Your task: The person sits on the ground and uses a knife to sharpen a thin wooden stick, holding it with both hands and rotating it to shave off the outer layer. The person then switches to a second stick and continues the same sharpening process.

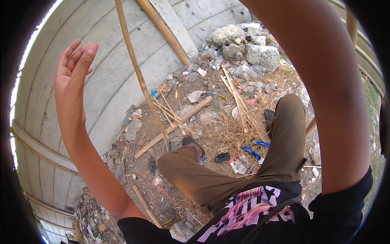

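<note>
- Bamboo pole (137,69), one: tilted, lower end toward the wall-side edge of the ground (185,87).
- Your left hand (71,81): raised nearby, loosely curled, nothing held.
- Your right hand: out of view; grip cannot be told.
- Handling: best steady the pole, clear of your left shoe (194,144).

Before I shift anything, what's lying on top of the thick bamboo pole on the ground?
Several thin bamboo strips cross over the thick bamboo pole near its middle. The long bamboo stick overlaps it in view; contact is unclear. What lies beneath is hidden.
</note>
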A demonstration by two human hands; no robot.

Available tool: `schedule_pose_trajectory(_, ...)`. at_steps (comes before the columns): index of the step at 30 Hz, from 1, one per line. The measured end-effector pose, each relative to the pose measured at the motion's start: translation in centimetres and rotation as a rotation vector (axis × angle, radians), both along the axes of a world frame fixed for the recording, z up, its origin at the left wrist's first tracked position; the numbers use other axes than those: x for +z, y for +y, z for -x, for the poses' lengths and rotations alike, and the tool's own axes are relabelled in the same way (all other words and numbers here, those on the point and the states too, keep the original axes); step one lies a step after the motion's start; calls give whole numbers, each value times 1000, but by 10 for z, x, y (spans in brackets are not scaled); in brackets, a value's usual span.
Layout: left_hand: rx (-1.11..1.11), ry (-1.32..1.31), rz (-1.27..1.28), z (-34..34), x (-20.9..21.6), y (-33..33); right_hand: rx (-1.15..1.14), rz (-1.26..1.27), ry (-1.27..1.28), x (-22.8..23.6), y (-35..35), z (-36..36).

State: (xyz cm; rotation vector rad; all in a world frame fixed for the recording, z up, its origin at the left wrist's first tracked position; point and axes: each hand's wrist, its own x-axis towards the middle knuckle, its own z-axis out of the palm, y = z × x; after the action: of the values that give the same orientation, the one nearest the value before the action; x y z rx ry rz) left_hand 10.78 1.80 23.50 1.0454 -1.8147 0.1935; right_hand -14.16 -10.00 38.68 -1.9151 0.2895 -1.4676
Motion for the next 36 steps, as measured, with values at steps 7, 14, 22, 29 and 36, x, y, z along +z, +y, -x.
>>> schedule_pose_trajectory(7, -451, 132, -257, 34, -25, -30, -198, 258, 432, -33, 27, -42)
schedule_pose_trajectory(14, -691, 341, -425, 13, -91, -54, 177, -22, 313, -118, 11, -76)
schedule_pose_trajectory(22, -716, 541, -401, 35, -178, -69, -298, -41, 62, -210, 27, -19)
schedule_pose_trajectory(29, -614, 833, -317, 92, -254, -74, -523, -565, -17, -376, 67, 22)
schedule_pose_trajectory(36, -426, 960, -353, 110, -354, -109, -457, -1346, -373, -603, 107, -29)
